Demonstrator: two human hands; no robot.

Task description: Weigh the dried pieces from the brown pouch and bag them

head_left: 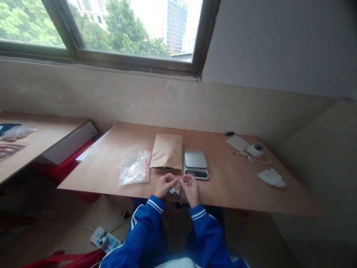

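Both forearms, in blue sleeves with white cuff stripes, reached forward over the near edge of the light wooden table (237, 186). The left hand (163, 186) and the right hand (192, 189) met there, fingers pinching the top of a small clear plastic bag (176, 190) holding brownish pieces; what those were could not be told. Beyond the hands lay a flat brown paper pouch (166, 150) and a silver digital scale (195, 163); a heap of empty clear zip bags (134, 165) sat leftward.

Brown paper pouch (166, 150), silver scale (195, 162), blue white-striped sleeves (152, 223), red-edged clear bags (134, 165)
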